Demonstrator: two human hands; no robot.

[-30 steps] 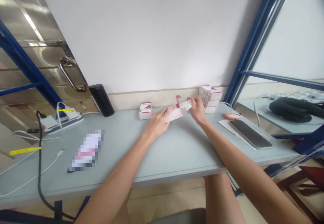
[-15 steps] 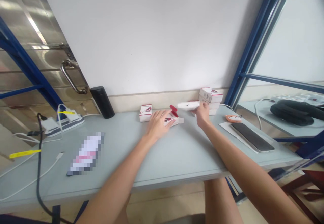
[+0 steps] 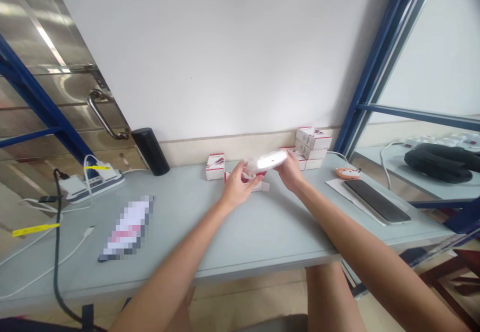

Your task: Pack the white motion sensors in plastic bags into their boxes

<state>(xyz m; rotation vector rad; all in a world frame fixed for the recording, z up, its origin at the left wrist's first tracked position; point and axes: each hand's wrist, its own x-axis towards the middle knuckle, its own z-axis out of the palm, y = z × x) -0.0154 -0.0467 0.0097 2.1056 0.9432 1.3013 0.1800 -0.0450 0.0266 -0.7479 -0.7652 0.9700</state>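
Two hands, left hand (image 3: pixel 238 187) and right hand (image 3: pixel 290 172), both up just above the pale grey-blue surface (image 3: pixel 180 192), mid-frame. One white oval item (image 3: pixel 268 162) held between them, slightly tilted, a bit blurred. Right hand closed around its right end, left hand's fingers (image 3: pixel 252 169) pinching at its left end. One open red-and-white carton (image 3: pixel 245 182) lies on the surface right below the item, partly behind the left hand, flaps out.

Other boxes: one closed red-and-white box (image 3: pixel 215 167) just left of the hands, against the wall. Small stack of same-style boxes (image 3: pixel 313 144) behind the right hand, exact count hard to tell, about three. Nothing between hands and item.

Right side: one dark-screened tablet (image 3: pixel 377 201) on white paper, one small orange item (image 3: pixel 347 173) just above it. Left side: one black flask (image 3: pixel 150 152), one power strip (image 3: pixel 92 184) with cables, one pixelated packet (image 3: pixel 127 228). Black bag (image 3: pixel 437 163) on a separate table, far right.
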